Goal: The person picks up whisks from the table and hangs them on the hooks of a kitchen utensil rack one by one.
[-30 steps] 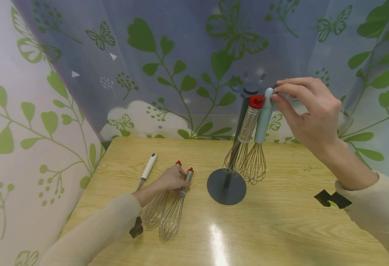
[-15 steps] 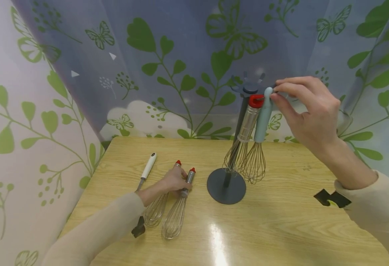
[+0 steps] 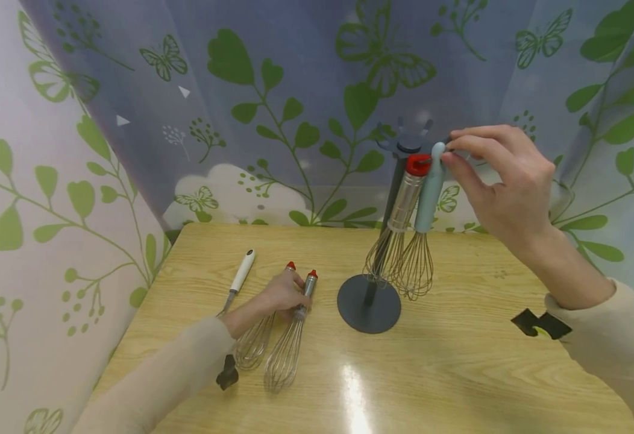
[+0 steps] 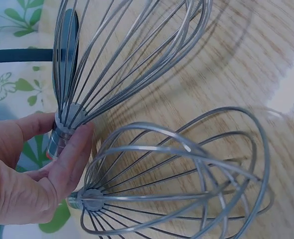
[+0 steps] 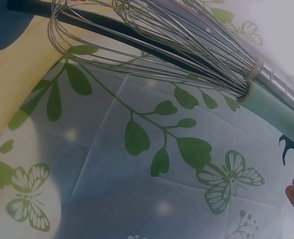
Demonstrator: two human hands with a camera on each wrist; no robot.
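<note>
My left hand [image 3: 283,293] grips a balloon whisk [image 3: 285,355] near the base of its metal handle, which ends in a red tip. In the left wrist view thumb and fingers close round its collar [image 4: 71,115]. Just left of it a second red-tipped whisk [image 3: 254,346] lies on the table, its handle partly behind my hand. At the dark stand's [image 3: 369,316] top, my right hand [image 3: 507,175] pinches a hook end beside a light blue-handled whisk [image 3: 429,196]. That whisk hangs next to a metal-handled one [image 3: 405,202] with a red loop.
A white-handled utensil [image 3: 243,271] lies on the wooden table [image 3: 458,361] at the left, its lower end behind my left forearm. A patterned curtain [image 3: 295,60] rises behind the table. Several hooks fan out at the stand's top.
The whisk in my left hand has shifted slightly right, its wire end swinging right, and its red tip has lifted a little. My right hand and the hanging whisks stay put.
</note>
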